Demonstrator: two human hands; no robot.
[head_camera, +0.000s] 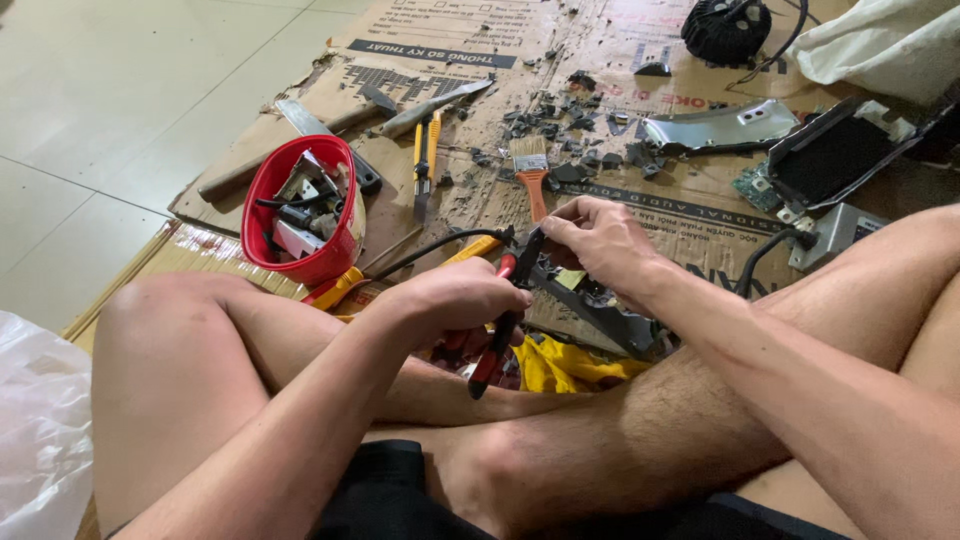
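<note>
Head view: left hand (455, 300) clamped on pliers (500, 325); right hand (595, 240) pinching metal bracket (600, 310).

A person sits cross-legged on the floor, bare knees spread wide, both forearms reaching forward over the shins. The left hand (455, 300) is curled into a tight fist, knuckles up, fingers wrapped closed around what it holds (thumb tucked out of sight). The right hand (597, 240) sits just beyond and beside it, wrist slightly bent, fingers pinched together at their tips with the thumb pressing toward the left. The two hands nearly touch above the crossed ankles, both arms bare to the elbow.
</note>
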